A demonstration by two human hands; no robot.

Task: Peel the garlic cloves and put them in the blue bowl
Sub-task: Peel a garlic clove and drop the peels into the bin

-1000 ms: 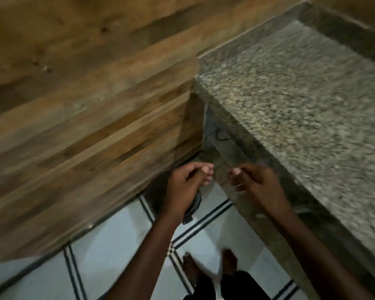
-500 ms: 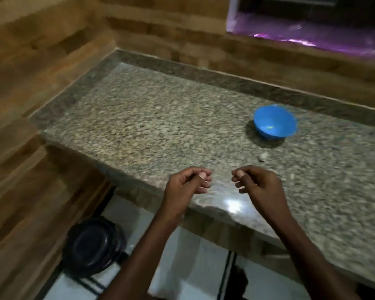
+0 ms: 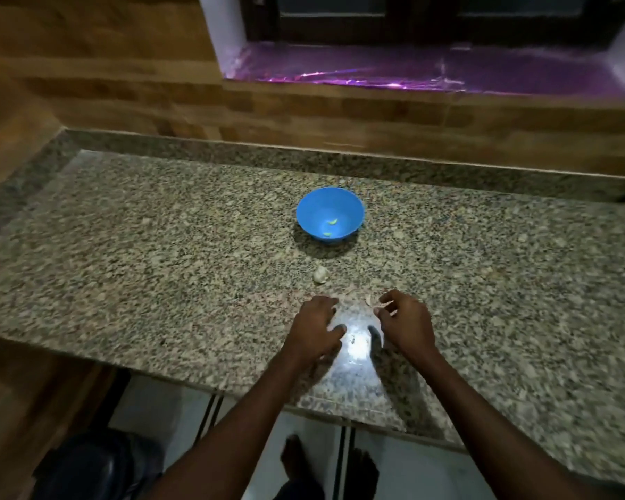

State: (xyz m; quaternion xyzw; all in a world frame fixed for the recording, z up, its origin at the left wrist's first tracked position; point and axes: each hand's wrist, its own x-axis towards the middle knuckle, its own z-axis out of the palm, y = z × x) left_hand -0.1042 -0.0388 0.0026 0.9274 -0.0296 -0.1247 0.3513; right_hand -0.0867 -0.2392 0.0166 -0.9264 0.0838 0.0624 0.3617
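Observation:
A blue bowl point(image 3: 329, 214) stands on the granite counter point(image 3: 159, 265) with two small yellowish pieces inside. One pale garlic clove point(image 3: 320, 274) lies just in front of the bowl. A second pale piece of garlic point(image 3: 370, 300) lies by the fingertips of my right hand point(image 3: 405, 321). That hand's fingers are loosely curled, and I cannot tell whether they touch the piece. My left hand point(image 3: 318, 326) rests on the counter with its fingers spread and holds nothing. A bright glare spot lies between the two hands.
The counter's front edge runs diagonally below my forearms. A black round bin point(image 3: 98, 467) stands on the tiled floor at lower left, and bare feet point(image 3: 296, 460) show beneath the counter edge. A wood-patterned wall and a purple-lit window sill point(image 3: 412, 72) lie behind.
The view swung from the floor and bin at the left onto the counter. Both hands moved over the counter near the garlic. The left hand's fingers uncurled and spread.

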